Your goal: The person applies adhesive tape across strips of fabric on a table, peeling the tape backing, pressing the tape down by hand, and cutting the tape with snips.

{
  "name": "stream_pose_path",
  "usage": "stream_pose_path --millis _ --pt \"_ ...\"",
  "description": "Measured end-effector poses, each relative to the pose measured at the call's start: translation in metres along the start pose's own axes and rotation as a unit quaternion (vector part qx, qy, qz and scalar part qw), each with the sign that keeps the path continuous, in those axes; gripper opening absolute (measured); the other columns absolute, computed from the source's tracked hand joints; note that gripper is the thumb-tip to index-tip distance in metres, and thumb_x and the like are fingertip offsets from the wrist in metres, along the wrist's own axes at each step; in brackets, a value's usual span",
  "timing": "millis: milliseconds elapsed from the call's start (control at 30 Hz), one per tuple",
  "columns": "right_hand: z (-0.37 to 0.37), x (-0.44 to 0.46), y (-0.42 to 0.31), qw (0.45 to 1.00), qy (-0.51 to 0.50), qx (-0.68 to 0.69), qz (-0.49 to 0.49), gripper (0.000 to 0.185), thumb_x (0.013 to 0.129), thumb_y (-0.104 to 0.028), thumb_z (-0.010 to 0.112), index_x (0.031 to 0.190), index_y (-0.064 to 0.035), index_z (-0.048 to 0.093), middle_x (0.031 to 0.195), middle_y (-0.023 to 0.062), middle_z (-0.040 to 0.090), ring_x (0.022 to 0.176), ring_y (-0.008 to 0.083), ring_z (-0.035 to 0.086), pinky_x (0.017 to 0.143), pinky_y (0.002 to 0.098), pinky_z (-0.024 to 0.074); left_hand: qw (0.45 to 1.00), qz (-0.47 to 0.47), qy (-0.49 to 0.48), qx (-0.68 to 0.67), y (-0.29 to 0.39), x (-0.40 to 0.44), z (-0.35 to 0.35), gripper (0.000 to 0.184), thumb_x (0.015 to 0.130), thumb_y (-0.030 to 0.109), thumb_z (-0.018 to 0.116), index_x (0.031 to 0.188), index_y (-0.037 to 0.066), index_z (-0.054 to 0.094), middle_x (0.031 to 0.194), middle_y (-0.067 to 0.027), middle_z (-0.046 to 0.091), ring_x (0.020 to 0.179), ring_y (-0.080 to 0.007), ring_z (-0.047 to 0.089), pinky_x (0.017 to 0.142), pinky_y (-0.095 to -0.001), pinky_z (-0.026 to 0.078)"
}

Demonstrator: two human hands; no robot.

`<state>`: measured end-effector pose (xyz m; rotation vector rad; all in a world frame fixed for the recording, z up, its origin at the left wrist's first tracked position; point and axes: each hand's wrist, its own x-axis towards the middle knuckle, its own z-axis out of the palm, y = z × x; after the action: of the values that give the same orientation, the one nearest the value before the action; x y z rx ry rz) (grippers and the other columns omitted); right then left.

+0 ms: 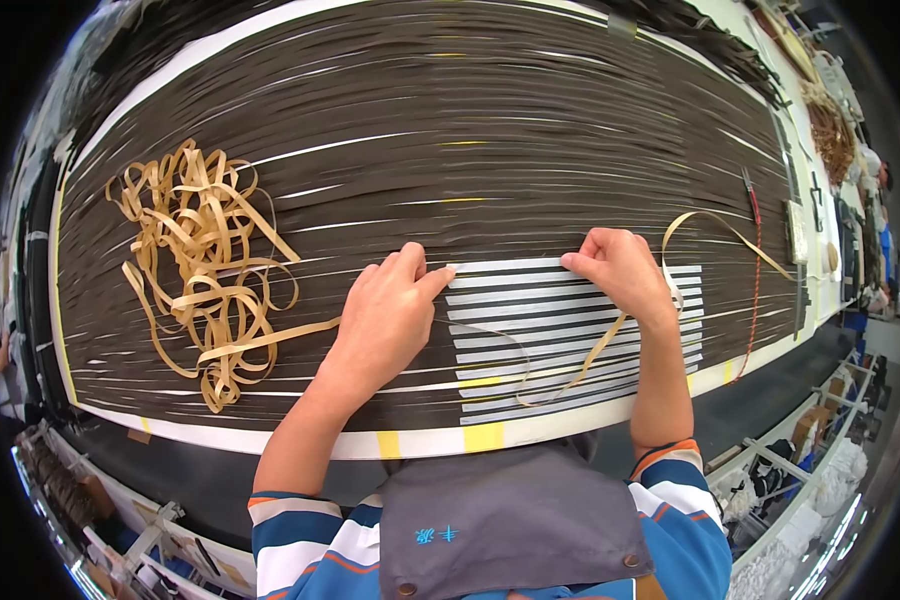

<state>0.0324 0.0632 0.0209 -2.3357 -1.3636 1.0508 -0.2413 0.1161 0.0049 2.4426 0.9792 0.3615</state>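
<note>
While the left grip [385, 312], fingers bent, touches the striped patch [540, 283] at its far left corner, the right grip [625, 275], nearly closed, touches its far edge; any pinch cannot be told. Tangled tan ribbon [214, 300] lies left of both.

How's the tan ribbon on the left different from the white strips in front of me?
The tan ribbon lies in a loose, looping tangle, while the white strips run straight, in parallel rows. The ribbon is heaped up over itself; the strips are spaced apart, with dark bands showing between them. Both are long, narrow and flat.
</note>
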Motion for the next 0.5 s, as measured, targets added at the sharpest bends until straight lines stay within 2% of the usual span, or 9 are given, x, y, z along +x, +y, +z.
stream_pose_path --millis 67,200,233,300,400,433,467,500 --pt "0.001 0.000 0.000 1.000 0.007 -0.014 -0.002 0.030 0.081 -0.024 0.074 0.071 0.0012 0.063 0.056 0.0089 0.058 0.053 0.0167 0.053 0.056 0.0336 0.0450 1.000 0.012 0.013 -0.001 -0.001 -0.001 0.003 0.036 0.073 -0.010 0.063 0.105 0.004 0.072 0.086 -0.0084 0.053 0.079 -0.0247 0.058 0.071 -0.0371 0.050" --pt "0.001 -0.001 -0.003 0.999 0.003 -0.040 0.005 0.030 0.082 -0.025 0.073 0.071 0.0007 0.063 0.058 0.0102 0.061 0.056 0.0201 0.058 0.059 0.0360 0.0477 0.999 0.024 0.007 0.023 0.000 -0.002 0.004 0.034 0.072 -0.008 0.064 0.104 0.002 0.071 0.087 -0.0087 0.054 0.081 -0.0246 0.057 0.072 -0.0363 0.048" --pt "0.000 -0.002 -0.004 0.999 0.006 -0.037 0.003 0.030 0.082 -0.025 0.073 0.071 0.0007 0.063 0.058 0.0102 0.061 0.056 0.0201 0.058 0.059 0.0360 0.0477 0.999 0.026 0.008 0.027 0.001 -0.002 0.005 0.034 0.072 -0.008 0.064 0.104 0.002 0.071 0.087 -0.0087 0.054 0.081 -0.0246 0.057 0.072 -0.0363 0.048" --pt "0.002 -0.003 -0.005 0.998 0.026 -0.057 -0.017 0.031 0.080 -0.024 0.076 0.070 0.0008 0.061 0.054 0.0061 0.054 0.052 0.0137 0.048 0.054 0.0332 0.0420 0.998 0.044 0.023 0.050 0.001 -0.004 0.007 0.032 0.072 -0.006 0.064 0.102 0.000 0.070 0.087 -0.0085 0.055 0.086 -0.0249 0.057 0.074 -0.0353 0.046" --pt "0.001 -0.003 -0.004 0.996 0.028 -0.074 -0.034 0.030 0.080 -0.025 0.075 0.069 0.0007 0.062 0.056 0.0101 0.058 0.053 0.0202 0.054 0.057 0.0361 0.0451 0.996 0.070 0.018 0.056 0.015 0.000 0.015 0.031 0.072 -0.002 0.063 0.102 -0.002 0.066 0.100 -0.0120 0.059 0.095 -0.0280 0.057 0.080 -0.0373 0.046" --pt "0.004 -0.001 0.005 0.994 0.037 -0.075 -0.072 0.029 0.080 -0.026 0.075 0.070 -0.0002 0.063 0.057 0.0123 0.061 0.054 0.0234 0.059 0.056 0.0375 0.0465 0.994 0.096 0.011 0.055 0.022 0.002 0.022 0.033 0.072 0.001 0.063 0.105 -0.002 0.065 0.105 -0.0141 0.059 0.099 -0.0294 0.057 0.084 -0.0383 0.046" --pt "0.002 -0.002 0.001 0.995 0.021 -0.084 -0.054 0.028 0.079 -0.027 0.073 0.074 -0.0008 0.065 0.066 0.0162 0.066 0.070 0.0332 0.066 0.067 0.0422 0.0515 0.991 0.119 0.011 0.062 0.030 0.006 0.030 0.035 0.072 0.003 0.063 0.107 -0.003 0.063 0.110 -0.0162 0.059 0.102 -0.0307 0.058 0.089 -0.0394 0.046" --pt "0.002 -0.001 0.002 0.995 0.022 -0.080 -0.058 0.026 0.078 -0.027 0.073 0.073 -0.0022 0.065 0.065 0.0154 0.066 0.069 0.0335 0.067 0.066 0.0434 0.0517 0.988 0.143 0.015 0.059 0.038 0.010 0.042 0.038 0.073 0.006 0.062 0.110 -0.003 0.062 0.114 -0.0176 0.059 0.106 -0.0313 0.057 0.093 -0.0409 0.045"
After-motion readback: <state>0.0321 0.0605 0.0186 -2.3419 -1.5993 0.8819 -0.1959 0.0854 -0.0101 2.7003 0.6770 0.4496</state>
